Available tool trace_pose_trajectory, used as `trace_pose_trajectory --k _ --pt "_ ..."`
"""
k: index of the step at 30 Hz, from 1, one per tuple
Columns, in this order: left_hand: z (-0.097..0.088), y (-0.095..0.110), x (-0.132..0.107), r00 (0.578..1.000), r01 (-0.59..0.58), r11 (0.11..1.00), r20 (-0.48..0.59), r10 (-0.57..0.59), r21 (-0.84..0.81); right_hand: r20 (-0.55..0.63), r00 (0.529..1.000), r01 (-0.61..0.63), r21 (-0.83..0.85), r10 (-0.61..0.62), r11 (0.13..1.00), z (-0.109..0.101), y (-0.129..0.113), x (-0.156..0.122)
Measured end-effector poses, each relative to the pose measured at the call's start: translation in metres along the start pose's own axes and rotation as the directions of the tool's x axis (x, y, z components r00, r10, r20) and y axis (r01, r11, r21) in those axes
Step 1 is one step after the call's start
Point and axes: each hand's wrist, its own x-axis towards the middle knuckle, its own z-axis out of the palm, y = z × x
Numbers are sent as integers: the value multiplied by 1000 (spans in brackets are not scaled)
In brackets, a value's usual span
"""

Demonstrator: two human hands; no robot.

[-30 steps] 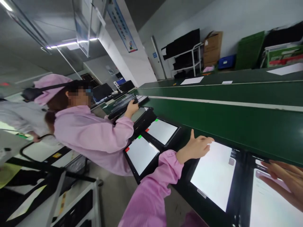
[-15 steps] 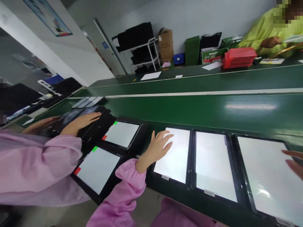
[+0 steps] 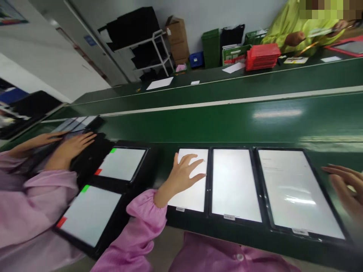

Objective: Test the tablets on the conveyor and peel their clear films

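Where the left hand [image 3: 183, 175] rests: spread open, palm down, on the lit screen of the left tablet [image 3: 195, 194], just left of the middle tablet [image 3: 235, 183].
Right hand [image 3: 344, 187]: open, fingers stretched, holding nothing, at the outer edge of the right tablet [image 3: 295, 189], right of the middle tablet; whether it touches cannot be told.
Risk: nothing grips the tablets, so a sideways push from either flat hand could probably knock an outer one against the middle tablet or slide it off the bench edge [image 3: 255, 238] in front.

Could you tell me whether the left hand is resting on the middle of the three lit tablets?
No, the left hand lies on the leftmost tablet, while the middle tablet is untouched.
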Motion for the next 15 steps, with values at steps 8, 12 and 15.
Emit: trace_pose_trajectory --k 8,12,15 --pt "0 34 24 983 -116 993 -147 115 -2 79 996 48 -97 -40 994 4 -9 5" --pt "-2 85 58 948 -320 941 -38 317 -112 74 995 74 -143 -64 987 -1 -23 10" --pt "7 106 83 938 -343 932 8 346 -113 30 983 182 -16 -182 983 -11 -63 1"
